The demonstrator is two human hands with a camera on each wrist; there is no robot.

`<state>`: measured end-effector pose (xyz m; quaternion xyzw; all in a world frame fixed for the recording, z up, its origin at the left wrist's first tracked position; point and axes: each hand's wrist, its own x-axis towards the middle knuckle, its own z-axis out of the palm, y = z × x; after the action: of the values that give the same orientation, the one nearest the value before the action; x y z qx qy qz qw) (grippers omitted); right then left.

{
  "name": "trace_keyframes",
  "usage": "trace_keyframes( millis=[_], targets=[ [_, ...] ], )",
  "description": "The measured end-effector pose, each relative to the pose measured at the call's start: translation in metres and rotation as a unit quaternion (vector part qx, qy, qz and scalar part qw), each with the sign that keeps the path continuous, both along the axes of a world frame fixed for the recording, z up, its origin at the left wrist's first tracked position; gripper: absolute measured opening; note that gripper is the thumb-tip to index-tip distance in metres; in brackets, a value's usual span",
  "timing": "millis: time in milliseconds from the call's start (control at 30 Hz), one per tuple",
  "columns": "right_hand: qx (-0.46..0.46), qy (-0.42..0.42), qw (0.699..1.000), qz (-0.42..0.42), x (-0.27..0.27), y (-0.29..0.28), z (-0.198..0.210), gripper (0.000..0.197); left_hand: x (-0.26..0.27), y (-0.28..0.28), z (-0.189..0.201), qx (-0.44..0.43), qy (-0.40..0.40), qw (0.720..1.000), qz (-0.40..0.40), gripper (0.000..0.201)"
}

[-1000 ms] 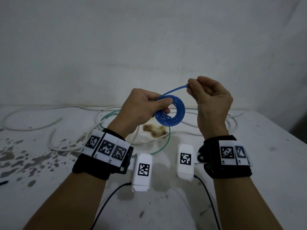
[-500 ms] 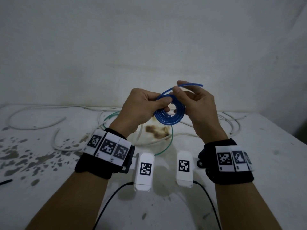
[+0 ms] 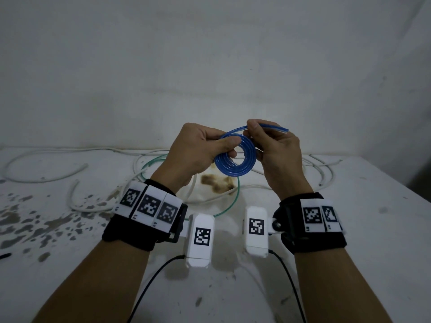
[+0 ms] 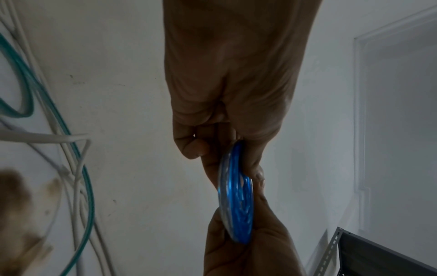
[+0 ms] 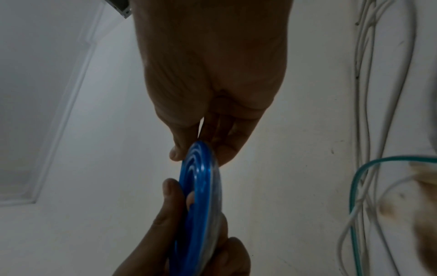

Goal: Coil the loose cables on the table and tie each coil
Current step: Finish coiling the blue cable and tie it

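Note:
A blue cable wound into a small coil (image 3: pixel 235 157) is held in the air above the table. My left hand (image 3: pixel 200 150) pinches the coil's left side between thumb and fingers. My right hand (image 3: pixel 272 150) pinches the cable's loose end (image 3: pixel 277 128), which juts out to the right over its fingers, and touches the coil's right side. In the left wrist view the coil (image 4: pixel 236 196) shows edge-on between both hands. The right wrist view shows the coil (image 5: pixel 201 196) edge-on too. A green cable (image 3: pixel 235 194) and several white cables (image 3: pixel 77 199) lie loose on the table.
The white table (image 3: pixel 361 241) is stained with dark spots at the left and a brown patch (image 3: pixel 217 183) under the hands. A plain wall stands close behind. Black wires (image 3: pixel 149 283) run from the wrist cameras toward me. A grey metal rack (image 4: pixel 378 252) shows in the left wrist view.
My right hand came in from the upper right to the coil, laying the last stretch of blue cable round it. The loose end now sticks out to the right. The left hand stayed put.

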<state>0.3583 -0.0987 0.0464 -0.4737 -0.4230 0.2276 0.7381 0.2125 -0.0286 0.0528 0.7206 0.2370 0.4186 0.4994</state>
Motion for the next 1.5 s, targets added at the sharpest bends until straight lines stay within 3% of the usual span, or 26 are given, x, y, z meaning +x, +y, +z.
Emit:
trace_keyframes(
  millis=[433, 633, 867, 1033, 1200, 1333, 1500],
  targets=[
    [0.005, -0.079, 0.997, 0.008, -0.004, -0.001, -0.001, 0.011, -0.007, 0.013, 0.001, -0.026, -0.086, 0.994, 0.063, 0.006],
    [-0.019, -0.009, 0.999, 0.038, -0.013, -0.001, 0.0, 0.001, -0.01, 0.018, 0.004, -0.046, -0.15, 0.981, 0.114, 0.008],
    [-0.053, 0.031, 0.997, 0.053, -0.023, -0.001, 0.004, 0.007, -0.008, 0.018, 0.002, -0.047, -0.178, 0.973, 0.139, 0.01],
    [-0.03, 0.118, 0.992, 0.03, -0.038, 0.006, 0.002, 0.014, -0.003, 0.016, -0.002, -0.07, -0.219, 0.962, 0.15, 0.01],
    [-0.024, 0.22, 0.972, 0.08, -0.051, 0.01, 0.001, 0.015, -0.003, 0.018, -0.003, -0.115, -0.256, 0.949, 0.146, 0.01],
    [0.0, 0.197, 0.976, 0.095, -0.062, 0.011, -0.002, 0.031, -0.004, 0.019, -0.002, -0.135, -0.263, 0.945, 0.139, 0.013],
    [0.023, 0.182, 0.983, 0.019, -0.061, 0.009, -0.001, 0.025, -0.01, 0.017, -0.007, -0.143, -0.195, 0.965, 0.1, 0.018]
  ],
)
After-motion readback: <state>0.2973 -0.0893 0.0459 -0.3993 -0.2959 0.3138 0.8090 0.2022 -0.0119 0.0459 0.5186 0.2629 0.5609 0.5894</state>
